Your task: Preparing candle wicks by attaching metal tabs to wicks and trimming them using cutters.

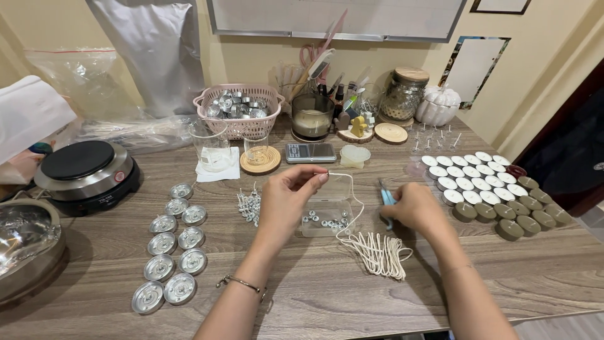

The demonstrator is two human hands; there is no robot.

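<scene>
My left hand (286,198) pinches the end of a white wick string (353,192) between thumb and fingers, above a clear plastic box (327,211) holding small metal wick tabs. The string curves down to a loose bundle of cut wicks (379,253) on the wooden table (314,283). My right hand (415,208) is closed around a blue-handled tool (386,198), just right of the box. A small pile of finished wicks with metal tabs (249,205) lies left of my left hand.
Several empty metal tealight cups (170,249) lie at the left. Filled tealights in white and brown (494,189) sit at the right. A hot plate (85,167), metal pot (25,242), pink basket (239,110), glass beakers (211,145), a scale (310,152) and jars stand behind.
</scene>
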